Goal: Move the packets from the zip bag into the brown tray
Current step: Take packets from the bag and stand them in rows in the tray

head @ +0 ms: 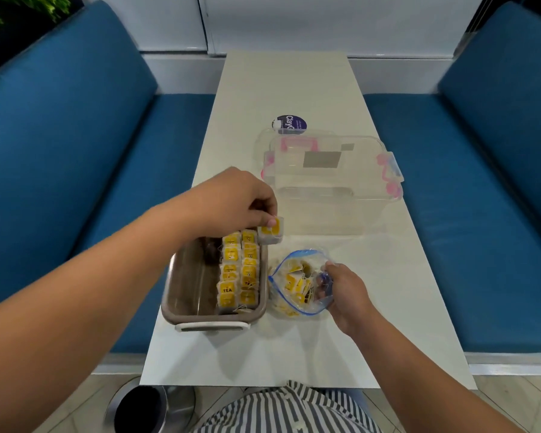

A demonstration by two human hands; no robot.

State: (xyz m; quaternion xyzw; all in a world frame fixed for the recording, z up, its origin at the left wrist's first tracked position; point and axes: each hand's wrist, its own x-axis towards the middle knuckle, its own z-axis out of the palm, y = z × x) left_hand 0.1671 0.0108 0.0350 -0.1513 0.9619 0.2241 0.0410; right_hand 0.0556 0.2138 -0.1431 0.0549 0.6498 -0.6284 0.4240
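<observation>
Packets with yellow labels are in two places: two neat rows in the tray, and a loose heap in the bag. All stand on a long white table.

The largest container is a clear box with pink latches. It stands on the far side of the tray and bag, apart from both. A round purple label lies just behind it.

The brown tray stands near the table's left edge. The rows fill its right side, and the left side shows bare floor.

The bag lies just beside the tray, on its right. Its blue-edged mouth is wide open and faces the tray.

The left hand is over the far right corner of the tray. Its thumb and fingers are pressed together on one packet, which hangs at the far end of the right row.

The right hand holds the bag at the right side of the mouth, with fingers curled on the plastic.
</observation>
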